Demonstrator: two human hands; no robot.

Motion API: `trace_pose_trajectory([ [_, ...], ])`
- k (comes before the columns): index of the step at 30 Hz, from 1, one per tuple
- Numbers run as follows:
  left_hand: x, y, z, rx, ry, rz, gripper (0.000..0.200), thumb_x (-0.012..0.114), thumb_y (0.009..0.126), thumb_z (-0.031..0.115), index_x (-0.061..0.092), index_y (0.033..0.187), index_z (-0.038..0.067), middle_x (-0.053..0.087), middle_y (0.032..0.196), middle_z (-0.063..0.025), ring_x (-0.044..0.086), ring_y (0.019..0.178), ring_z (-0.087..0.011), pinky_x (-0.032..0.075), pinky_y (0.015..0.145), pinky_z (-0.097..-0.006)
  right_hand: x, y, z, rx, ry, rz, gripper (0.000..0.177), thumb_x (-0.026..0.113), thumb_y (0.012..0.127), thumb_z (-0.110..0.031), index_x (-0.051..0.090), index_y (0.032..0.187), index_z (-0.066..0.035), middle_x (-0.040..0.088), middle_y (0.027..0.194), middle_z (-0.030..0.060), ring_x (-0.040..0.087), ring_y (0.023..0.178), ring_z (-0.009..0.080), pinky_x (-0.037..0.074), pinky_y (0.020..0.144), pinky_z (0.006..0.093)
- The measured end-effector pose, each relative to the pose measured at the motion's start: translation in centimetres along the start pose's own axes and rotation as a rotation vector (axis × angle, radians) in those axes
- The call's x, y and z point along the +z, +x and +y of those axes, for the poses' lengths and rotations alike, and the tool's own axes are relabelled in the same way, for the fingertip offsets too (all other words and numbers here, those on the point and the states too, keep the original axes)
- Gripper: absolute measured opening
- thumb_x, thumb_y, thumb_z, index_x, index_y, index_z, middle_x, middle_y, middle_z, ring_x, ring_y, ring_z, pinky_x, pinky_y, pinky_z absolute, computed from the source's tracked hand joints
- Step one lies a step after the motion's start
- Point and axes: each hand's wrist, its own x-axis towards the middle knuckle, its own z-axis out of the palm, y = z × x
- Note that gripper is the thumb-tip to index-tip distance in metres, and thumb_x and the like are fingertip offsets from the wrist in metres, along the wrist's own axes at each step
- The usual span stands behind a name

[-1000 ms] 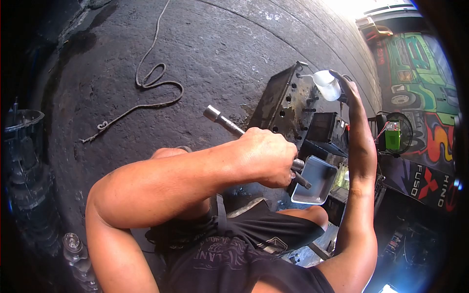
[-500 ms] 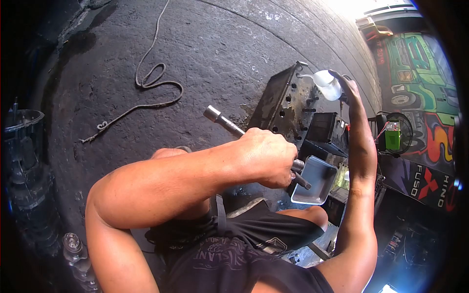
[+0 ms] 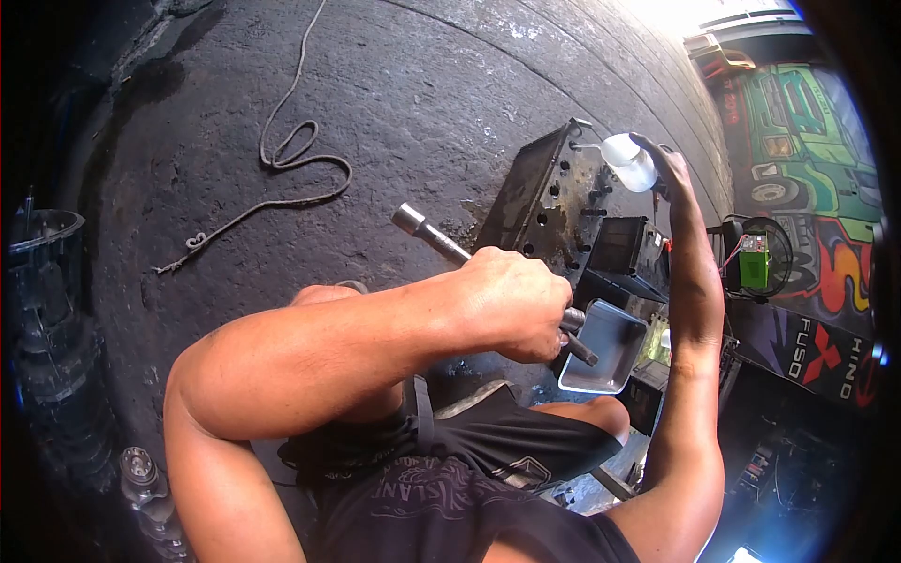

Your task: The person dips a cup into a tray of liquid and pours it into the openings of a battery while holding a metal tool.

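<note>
My left hand [image 3: 516, 302] is closed around a socket wrench [image 3: 430, 233]. Its shiny socket end points up and left, while metal ends of the tool stick out below my fist. At the upper right, my right hand [image 3: 668, 169] grips a white squeeze bottle [image 3: 631, 165], tilted, with its bent nozzle reaching left. Beneath that nozzle lies a large black battery [image 3: 526, 183] with a row of round openings along its wet, stained top. Part of my right fingers is hidden behind the bottle.
Smaller black batteries [image 3: 617, 246] and a grey tray [image 3: 605, 347] stand near my right forearm. A rope [image 3: 310, 199] lies looped on the dark floor. Farther right are a green device [image 3: 754, 263] and a round fan [image 3: 779, 242]. Clear plastic containers [image 3: 56, 310] stand at the left.
</note>
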Motion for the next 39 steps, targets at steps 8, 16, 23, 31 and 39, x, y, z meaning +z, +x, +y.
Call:
trace_pose_trajectory([
  [8, 0.1, 0.0, -0.2, 0.014, -0.001, 0.012, 0.038, 0.06, 0.082, 0.031, 0.065, 0.107, 0.004, 0.067, 0.089, -0.0222, 0.065, 0.089, -0.0369, 0.051, 0.078, -0.0449, 0.2, -0.2, -0.3, -0.031, -0.075, 0.029, 0.082, 0.073, 0.061, -0.065, 0.064, 0.104, 0.004, 0.067, 0.094, 0.0186, 0.066, 0.085, 0.0278, 0.052, 0.074, 0.0374],
  [16, 0.1, 0.0, -0.3, 0.022, -0.004, 0.014, 0.037, 0.06, 0.082, 0.032, 0.065, 0.106, 0.004, 0.067, 0.089, -0.0225, 0.065, 0.088, -0.0373, 0.051, 0.077, -0.0452, 0.1, 0.5, -2.0, -0.072, -0.138, 0.063, 0.082, 0.073, 0.061, -0.066, 0.064, 0.103, 0.004, 0.067, 0.094, 0.019, 0.066, 0.085, 0.0282, 0.051, 0.075, 0.0375],
  [23, -0.1, -0.2, -0.2, 0.015, -0.022, -0.002, 0.037, 0.06, 0.082, 0.031, 0.065, 0.107, 0.004, 0.067, 0.089, -0.0228, 0.065, 0.088, -0.0379, 0.051, 0.077, -0.0455, -0.1, 0.7, -2.5, -0.085, -0.19, 0.078, 0.082, 0.073, 0.061, -0.066, 0.064, 0.103, 0.004, 0.067, 0.094, 0.0193, 0.066, 0.085, 0.0285, 0.051, 0.075, 0.0375],
  [31, 0.2, 0.0, -0.3, 0.021, -0.008, 0.012, 0.036, 0.06, 0.081, 0.031, 0.065, 0.106, 0.005, 0.067, 0.088, -0.0228, 0.065, 0.087, -0.038, 0.051, 0.077, -0.0457, -0.1, 0.6, -2.8, -0.093, -0.233, 0.081, 0.083, 0.072, 0.061, -0.067, 0.065, 0.102, 0.004, 0.067, 0.094, 0.0197, 0.066, 0.085, 0.0289, 0.051, 0.075, 0.0375],
  [39, 0.1, -0.1, -0.4, 0.02, -0.02, 0.011, 0.036, 0.06, 0.082, 0.031, 0.065, 0.104, 0.004, 0.067, 0.087, -0.0226, 0.065, 0.087, -0.0379, 0.051, 0.077, -0.0458, -0.1, 0.5, -2.6, -0.101, -0.272, 0.09, 0.083, 0.072, 0.06, -0.067, 0.065, 0.102, 0.005, 0.067, 0.093, 0.0201, 0.066, 0.085, 0.0293, 0.051, 0.075, 0.0376],
])
